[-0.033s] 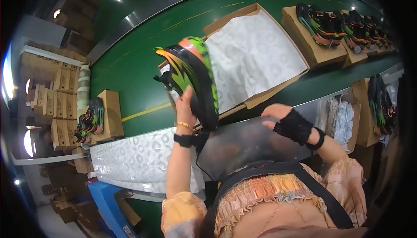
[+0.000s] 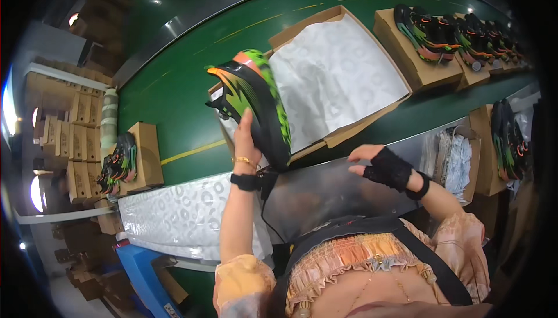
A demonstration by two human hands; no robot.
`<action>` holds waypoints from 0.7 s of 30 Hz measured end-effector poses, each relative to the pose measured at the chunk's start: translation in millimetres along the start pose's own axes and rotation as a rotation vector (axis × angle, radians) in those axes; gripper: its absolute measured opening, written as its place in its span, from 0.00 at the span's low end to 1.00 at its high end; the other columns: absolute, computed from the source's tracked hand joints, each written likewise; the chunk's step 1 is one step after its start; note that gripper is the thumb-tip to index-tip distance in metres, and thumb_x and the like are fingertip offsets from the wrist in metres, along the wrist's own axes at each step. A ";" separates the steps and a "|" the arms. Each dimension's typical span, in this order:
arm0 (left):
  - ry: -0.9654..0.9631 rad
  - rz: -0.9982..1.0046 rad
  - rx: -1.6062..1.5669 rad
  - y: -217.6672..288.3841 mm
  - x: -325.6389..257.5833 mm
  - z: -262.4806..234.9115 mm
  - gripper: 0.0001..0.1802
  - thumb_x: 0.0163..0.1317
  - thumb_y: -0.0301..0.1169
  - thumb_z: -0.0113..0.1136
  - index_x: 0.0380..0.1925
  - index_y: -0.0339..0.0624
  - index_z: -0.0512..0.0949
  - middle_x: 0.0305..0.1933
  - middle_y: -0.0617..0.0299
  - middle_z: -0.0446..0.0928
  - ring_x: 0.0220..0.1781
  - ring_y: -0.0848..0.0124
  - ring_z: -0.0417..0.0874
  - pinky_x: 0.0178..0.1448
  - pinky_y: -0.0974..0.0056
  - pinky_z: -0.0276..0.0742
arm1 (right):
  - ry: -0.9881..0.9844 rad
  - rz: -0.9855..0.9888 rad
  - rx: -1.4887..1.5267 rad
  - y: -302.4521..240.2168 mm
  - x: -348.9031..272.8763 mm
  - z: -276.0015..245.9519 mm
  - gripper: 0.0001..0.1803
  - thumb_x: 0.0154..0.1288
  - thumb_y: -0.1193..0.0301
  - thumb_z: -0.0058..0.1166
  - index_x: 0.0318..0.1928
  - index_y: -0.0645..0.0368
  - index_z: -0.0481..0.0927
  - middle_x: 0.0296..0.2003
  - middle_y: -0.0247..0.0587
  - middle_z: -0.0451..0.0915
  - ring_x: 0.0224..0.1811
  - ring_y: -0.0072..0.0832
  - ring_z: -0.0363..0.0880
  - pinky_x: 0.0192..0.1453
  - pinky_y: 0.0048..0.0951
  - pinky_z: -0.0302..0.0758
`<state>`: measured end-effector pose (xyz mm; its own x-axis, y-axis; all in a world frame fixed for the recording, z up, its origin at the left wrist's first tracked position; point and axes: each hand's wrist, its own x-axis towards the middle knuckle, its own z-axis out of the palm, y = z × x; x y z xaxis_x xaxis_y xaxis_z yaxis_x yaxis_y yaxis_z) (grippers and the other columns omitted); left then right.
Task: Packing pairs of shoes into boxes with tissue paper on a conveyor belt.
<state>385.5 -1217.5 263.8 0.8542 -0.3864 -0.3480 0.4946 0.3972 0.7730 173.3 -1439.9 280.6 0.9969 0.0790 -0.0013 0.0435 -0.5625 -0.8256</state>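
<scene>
My left hand [image 2: 246, 144] grips a black sneaker [image 2: 258, 106] with green and orange patches. The sneaker is tilted on its side, and most of my fingers are hidden behind it. Behind and beside it an open cardboard shoe box [image 2: 366, 121] lies on the green conveyor belt, lined with white patterned tissue paper [image 2: 331, 80]. My right hand [image 2: 381, 164], in a black fingerless glove, hovers over the metal ledge [image 2: 325, 193]. Its thumb and fingers are apart and hold nothing.
Cardboard boxes [image 2: 427, 74] topped with similar sneakers [image 2: 427, 33] line the belt at far right. Another box [image 2: 145, 155] stands at left by more sneakers. White patterned paper [image 2: 180, 213] lies near my left arm. A carton of packets [image 2: 458, 164] sits at right.
My right hand has shifted slightly left, with its fingers a little straighter. The sneaker in my left hand has barely turned.
</scene>
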 end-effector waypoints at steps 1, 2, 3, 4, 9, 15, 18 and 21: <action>0.001 -0.079 -0.057 -8.0 24.3 -11.9 0.23 0.55 0.45 0.55 0.44 0.39 0.70 0.41 0.60 0.74 0.39 0.68 0.77 0.43 0.64 0.75 | -0.123 0.198 0.168 7.5 0.1 2.9 0.19 0.52 0.65 0.56 0.42 0.62 0.73 0.37 0.41 0.77 0.40 0.34 0.75 0.44 0.29 0.71; -0.016 -0.176 -0.096 -19.6 43.4 -14.3 0.24 0.55 0.46 0.55 0.44 0.40 0.70 0.42 0.60 0.74 0.40 0.67 0.77 0.45 0.62 0.74 | -0.117 0.210 0.156 17.4 2.4 7.1 0.19 0.52 0.65 0.56 0.42 0.62 0.73 0.37 0.41 0.77 0.40 0.34 0.75 0.44 0.29 0.71; -0.030 -0.275 -0.132 -32.3 58.2 -16.0 0.25 0.55 0.48 0.54 0.45 0.42 0.70 0.42 0.60 0.74 0.42 0.66 0.76 0.47 0.60 0.73 | -0.050 0.373 0.463 27.8 6.2 13.2 0.22 0.52 0.63 0.57 0.46 0.61 0.71 0.40 0.38 0.76 0.43 0.31 0.74 0.45 0.29 0.70; -0.011 -0.321 -0.136 -47.1 64.2 -13.3 0.26 0.55 0.49 0.54 0.46 0.42 0.69 0.43 0.60 0.74 0.44 0.65 0.75 0.49 0.59 0.72 | 0.017 0.525 0.773 28.6 12.5 16.1 0.26 0.51 0.61 0.58 0.50 0.59 0.69 0.43 0.36 0.75 0.45 0.27 0.72 0.47 0.29 0.70; -0.082 -0.643 0.143 -74.0 68.5 5.2 0.35 0.55 0.56 0.49 0.51 0.39 0.64 0.50 0.55 0.70 0.48 0.55 0.72 0.51 0.50 0.68 | 0.420 0.689 1.072 52.2 43.3 28.6 0.26 0.49 0.61 0.59 0.48 0.58 0.69 0.41 0.33 0.73 0.44 0.24 0.70 0.43 0.29 0.70; -0.097 -0.025 0.097 -25.2 0.0 -9.9 0.30 0.63 0.47 0.40 0.51 0.27 0.60 0.48 0.46 0.69 0.50 0.56 0.72 0.49 0.55 0.71 | 0.785 -0.035 -0.503 46.8 53.0 14.8 0.24 0.48 0.75 0.49 0.50 0.57 0.68 0.51 0.43 0.67 0.49 0.32 0.68 0.45 0.41 0.65; 0.295 0.125 0.186 -22.6 -17.7 -39.1 0.30 0.64 0.49 0.35 0.52 0.31 0.60 0.52 0.46 0.67 0.52 0.56 0.71 0.53 0.54 0.68 | 0.518 -0.059 -0.771 80.3 41.1 46.8 0.29 0.49 0.76 0.46 0.55 0.41 0.66 0.60 0.42 0.56 0.58 0.40 0.58 0.46 0.53 0.58; 0.472 -0.074 0.425 -56.3 -17.6 -46.4 0.30 0.64 0.50 0.34 0.48 0.29 0.65 0.47 0.48 0.71 0.46 0.63 0.74 0.49 0.61 0.69 | 0.360 -0.084 -0.914 72.8 44.1 54.4 0.31 0.50 0.76 0.43 0.55 0.31 0.65 0.61 0.43 0.55 0.59 0.48 0.55 0.44 0.58 0.57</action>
<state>350.0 -1194.4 201.8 0.8468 0.0464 -0.5298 0.5311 -0.0190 0.8471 216.9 -1432.7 189.8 0.9423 -0.0224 0.3341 -0.0020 -0.9981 -0.0611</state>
